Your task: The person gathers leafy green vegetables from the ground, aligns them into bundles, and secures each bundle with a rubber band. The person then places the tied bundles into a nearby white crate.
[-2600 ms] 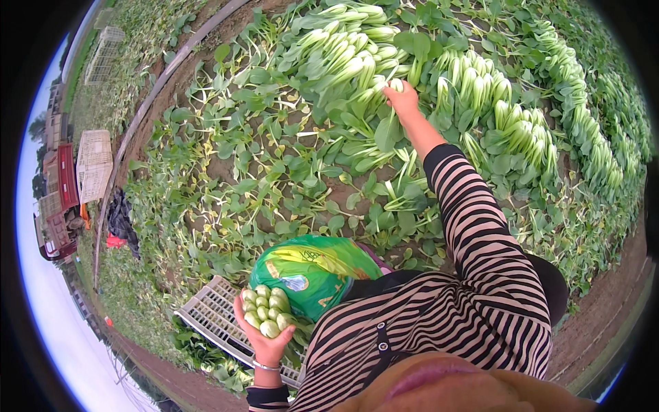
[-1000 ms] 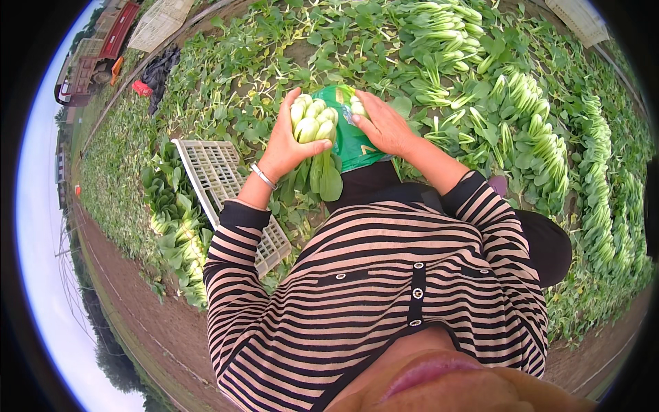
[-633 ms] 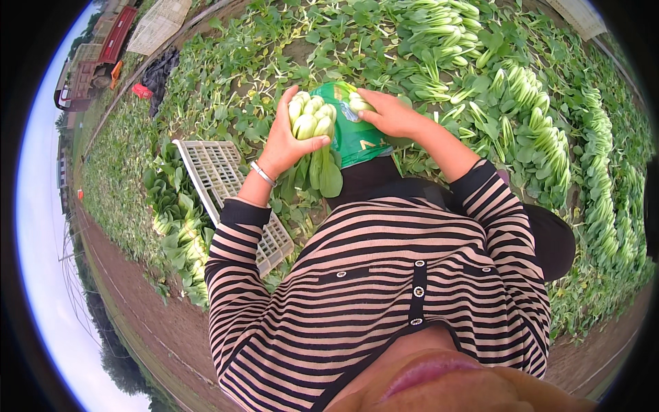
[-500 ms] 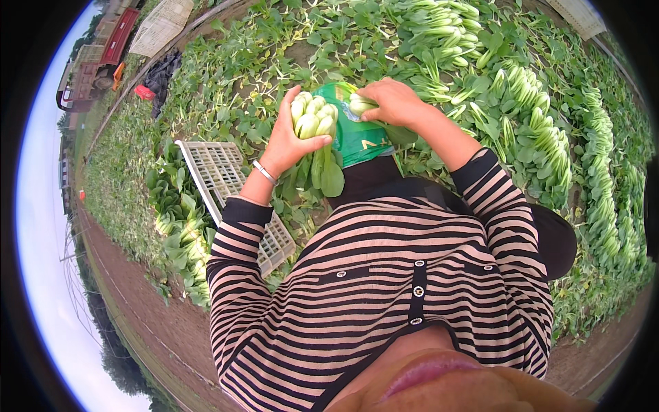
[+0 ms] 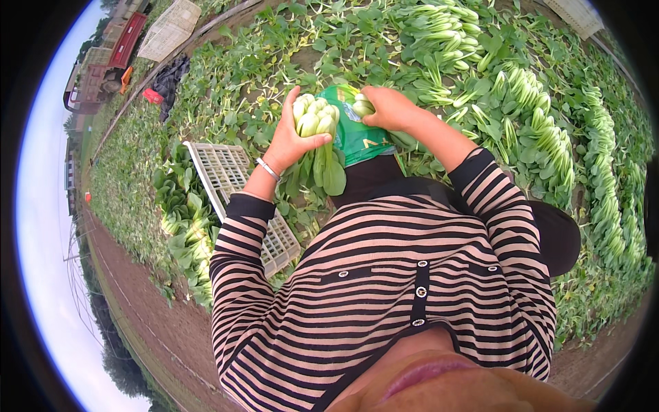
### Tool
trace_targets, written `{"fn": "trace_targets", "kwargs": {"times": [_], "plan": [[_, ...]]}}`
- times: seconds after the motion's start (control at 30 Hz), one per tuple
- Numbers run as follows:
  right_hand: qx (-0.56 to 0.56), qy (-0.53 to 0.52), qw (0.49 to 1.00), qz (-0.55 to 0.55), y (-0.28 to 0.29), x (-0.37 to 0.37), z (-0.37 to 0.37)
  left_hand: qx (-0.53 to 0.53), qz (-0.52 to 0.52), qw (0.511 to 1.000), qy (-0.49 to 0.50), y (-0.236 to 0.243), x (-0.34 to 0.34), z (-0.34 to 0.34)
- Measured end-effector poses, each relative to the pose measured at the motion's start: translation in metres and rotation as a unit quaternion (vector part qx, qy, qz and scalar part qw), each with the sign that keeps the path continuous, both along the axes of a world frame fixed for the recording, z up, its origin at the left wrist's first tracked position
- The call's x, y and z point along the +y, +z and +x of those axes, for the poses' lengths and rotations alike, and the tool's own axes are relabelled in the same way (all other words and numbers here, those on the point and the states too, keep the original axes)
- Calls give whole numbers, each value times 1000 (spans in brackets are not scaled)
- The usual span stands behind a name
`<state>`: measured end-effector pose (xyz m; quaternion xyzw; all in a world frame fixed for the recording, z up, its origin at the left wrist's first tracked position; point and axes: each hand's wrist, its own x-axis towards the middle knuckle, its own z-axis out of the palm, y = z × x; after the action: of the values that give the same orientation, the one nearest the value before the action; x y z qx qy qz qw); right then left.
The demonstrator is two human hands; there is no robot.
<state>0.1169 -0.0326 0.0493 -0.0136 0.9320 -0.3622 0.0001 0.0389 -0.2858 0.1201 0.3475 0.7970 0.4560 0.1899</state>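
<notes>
My left hand [image 5: 292, 141] is wrapped round a bunch of bok choy [image 5: 317, 118]; its pale stem ends point up and its green leaves hang below. To the right, my right hand [image 5: 391, 110] is closed on a smaller bok choy [image 5: 362, 105], whose leaves are mostly hidden behind the hand. The two hands are a short distance apart, and the pieces they hold do not touch. Between and beneath them, a green plastic sheet or bag [image 5: 360, 141] covers my leg.
A cream plastic crate [image 5: 278, 240] stands by my left forearm, with heaped bok choy [image 5: 189, 230] beyond it. Rows of cut bok choy [image 5: 549, 147] lie on the right. Another crate [image 5: 169, 29] and a red truck [image 5: 125, 41] are at the far left.
My right hand has shifted very slightly, still holding the smaller bok choy. The left hand keeps its bunch in nearly the same place. The whole view has turned a little.
</notes>
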Motion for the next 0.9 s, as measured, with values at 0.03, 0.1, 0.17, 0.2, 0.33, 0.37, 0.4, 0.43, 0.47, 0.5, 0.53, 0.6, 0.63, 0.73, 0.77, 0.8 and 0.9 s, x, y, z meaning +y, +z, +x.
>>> {"fn": "trace_targets", "kwargs": {"times": [0.03,0.1,0.17,0.2,0.33,0.37,0.4,0.43,0.47,0.5,0.53,0.6,0.63,0.73,0.77,0.8,0.9], "plan": [[-10,0,1000,23,4,-1,2,-3,0,1000,-1,-1,-1,-1],[-30,-2,997,69,17,0,8,-9,0,1000,-3,-4,-3,-3],[-47,-2,996,79,26,3,11,7,-8,1000,-6,-3,-4,-5],[-55,-3,995,86,32,7,14,16,-11,1000,-8,-2,-3,-6],[-9,-23,998,-55,63,18,21,-26,13,1000,-1,0,-4,0],[-1,-18,989,-144,63,22,18,-13,6,1000,-10,2,-3,-3],[5,-13,972,-233,64,24,17,-15,7,1000,-8,2,-2,-3],[-126,-13,942,-312,95,14,27,-19,5,1000,-3,1,-4,-2],[-189,5,913,-361,92,6,28,-23,3,1000,2,0,-7,-1],[-209,-2,898,-387,84,-3,31,-43,14,999,2,0,-8,0],[-228,-8,882,-412,73,-12,32,-62,27,998,1,1,-7,-1],[-187,-63,880,-431,51,-34,37,-73,41,996,0,0,-7,-4],[-162,-66,888,-424,44,-44,36,-67,41,997,1,-3,-10,-6],[-95,-95,878,-460,37,-72,33,-115,53,992,-4,-1,-15,-9],[-73,-108,868,-480,37,-80,32,-142,60,988,-8,1,-16,-12],[-61,-120,856,-499,37,-87,31,-148,51,988,-19,2,-16,-14],[-28,-137,841,-522,36,-105,34,-167,42,984,-52,3,-18,-22]]}}
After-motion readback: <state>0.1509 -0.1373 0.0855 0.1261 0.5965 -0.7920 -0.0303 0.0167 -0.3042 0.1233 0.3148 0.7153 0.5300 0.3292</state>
